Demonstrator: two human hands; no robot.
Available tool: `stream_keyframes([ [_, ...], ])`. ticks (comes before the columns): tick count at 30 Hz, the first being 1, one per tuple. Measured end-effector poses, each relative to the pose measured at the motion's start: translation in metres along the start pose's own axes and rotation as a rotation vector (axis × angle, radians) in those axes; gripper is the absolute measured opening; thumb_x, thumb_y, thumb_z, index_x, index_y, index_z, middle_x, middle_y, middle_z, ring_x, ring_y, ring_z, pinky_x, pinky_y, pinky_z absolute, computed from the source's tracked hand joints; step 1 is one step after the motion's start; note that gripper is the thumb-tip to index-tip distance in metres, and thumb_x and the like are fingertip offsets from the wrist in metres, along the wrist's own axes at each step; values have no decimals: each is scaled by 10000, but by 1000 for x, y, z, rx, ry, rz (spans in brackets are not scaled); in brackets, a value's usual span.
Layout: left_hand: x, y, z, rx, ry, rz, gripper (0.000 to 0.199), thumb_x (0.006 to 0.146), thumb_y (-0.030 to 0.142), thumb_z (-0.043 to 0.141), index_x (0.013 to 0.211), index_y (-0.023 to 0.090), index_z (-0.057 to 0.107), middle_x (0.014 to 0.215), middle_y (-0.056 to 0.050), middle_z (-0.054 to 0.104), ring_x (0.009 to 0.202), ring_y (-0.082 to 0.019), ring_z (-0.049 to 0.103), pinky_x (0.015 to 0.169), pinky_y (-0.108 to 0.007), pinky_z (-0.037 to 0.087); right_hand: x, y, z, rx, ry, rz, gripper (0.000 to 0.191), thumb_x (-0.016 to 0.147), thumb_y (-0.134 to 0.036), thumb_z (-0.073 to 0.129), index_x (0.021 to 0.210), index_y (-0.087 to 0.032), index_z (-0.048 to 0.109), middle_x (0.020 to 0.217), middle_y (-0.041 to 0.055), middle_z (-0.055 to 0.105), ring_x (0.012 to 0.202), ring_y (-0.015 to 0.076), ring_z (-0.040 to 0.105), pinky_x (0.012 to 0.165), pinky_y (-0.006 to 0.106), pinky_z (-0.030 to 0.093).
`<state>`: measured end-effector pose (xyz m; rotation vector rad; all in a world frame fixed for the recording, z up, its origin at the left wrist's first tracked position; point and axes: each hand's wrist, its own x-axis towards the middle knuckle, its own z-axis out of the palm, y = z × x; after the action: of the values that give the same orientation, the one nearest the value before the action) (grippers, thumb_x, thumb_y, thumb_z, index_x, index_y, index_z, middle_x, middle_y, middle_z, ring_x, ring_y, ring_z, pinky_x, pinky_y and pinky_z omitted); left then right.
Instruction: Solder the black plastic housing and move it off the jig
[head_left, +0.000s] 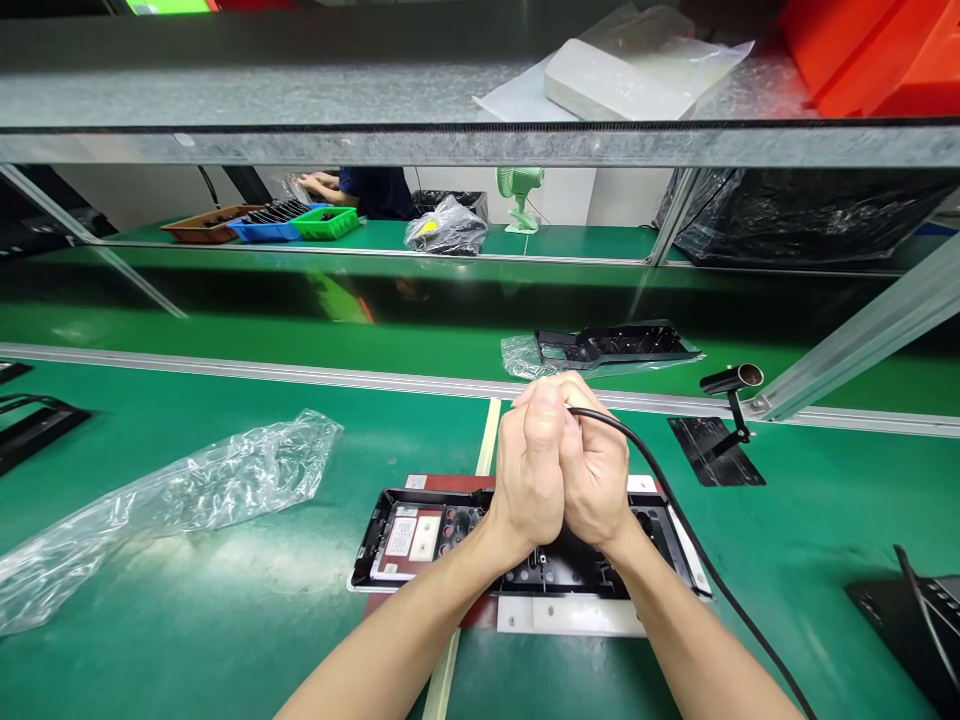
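Both hands, the left hand (529, 470) and right hand (596, 475), are clasped tight around a black cable (675, 510) just above the open black housing (450, 535); a slip could, I judge, jab its parts.

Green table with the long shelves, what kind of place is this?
Probably a factory assembly line: a long green work table, a black plastic device housing under both hands, and coloured parts trays by another worker.

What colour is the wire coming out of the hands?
The wire is black, seen best in the head view, running from the right hand.
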<state>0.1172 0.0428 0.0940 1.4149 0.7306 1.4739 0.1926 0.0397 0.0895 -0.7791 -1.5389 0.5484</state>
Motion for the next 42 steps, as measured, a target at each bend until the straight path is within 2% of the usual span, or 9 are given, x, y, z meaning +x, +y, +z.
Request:
stream_keyframes([
  [4,-1,2,0,-15,-21,41,523,1054,554,288,719,214,501,794,-49,511,765,-205,497,734,-372,441,-1,-1,-1,11,3,3,339,1056,-371,397,857,-207,617,996,72,652,888,186,616,789,369,514],
  [9,-3,2,0,-75,-50,-24,548,1036,601,288,713,213,503,796,-61,511,780,-221,509,762,-395,457,-1,-3,-1,5,2,6,321,1051,-347,405,835,-207,596,953,62,644,884,184,615,782,367,512],
  [11,-3,2,0,-90,-26,-10,539,1030,612,314,716,213,494,779,-50,509,758,-210,509,769,-388,469,0,-4,0,12,-11,7,296,1044,-324,416,831,-210,587,941,58,642,890,185,617,793,367,514],
  [14,-4,4,-1,-64,-8,52,539,1040,590,329,691,207,478,744,-30,501,700,-180,500,684,-352,459,-1,-4,0,30,-18,7,244,1020,-278,460,823,-212,589,938,51,642,894,183,620,806,359,519],
  [17,-4,5,-2,-53,-56,79,550,1055,567,303,694,199,494,759,-27,511,724,-173,525,665,-336,447,-2,-3,0,28,-5,1,235,1007,-261,483,815,-211,609,954,47,655,880,177,620,795,350,510],
  [26,-1,-7,-1,-90,-89,81,483,1065,495,305,726,200,480,794,-36,484,774,-186,523,726,-354,438,-2,1,-1,3,2,5,334,1051,-360,410,870,-212,648,1001,63,679,866,178,629,775,361,494],
  [33,-3,-1,-2,-31,-55,116,467,1072,504,304,762,203,480,804,-23,507,760,-168,518,721,-332,446,-3,1,-1,20,-2,3,279,1031,-308,453,848,-212,642,990,57,664,930,188,617,782,349,488],
  [42,-3,2,-3,-4,-52,108,546,1071,512,278,694,187,502,740,-29,517,699,-157,505,666,-315,462,-3,0,0,-1,-16,-13,353,1055,-354,389,858,-223,652,963,54,658,953,198,619,786,357,493],
])
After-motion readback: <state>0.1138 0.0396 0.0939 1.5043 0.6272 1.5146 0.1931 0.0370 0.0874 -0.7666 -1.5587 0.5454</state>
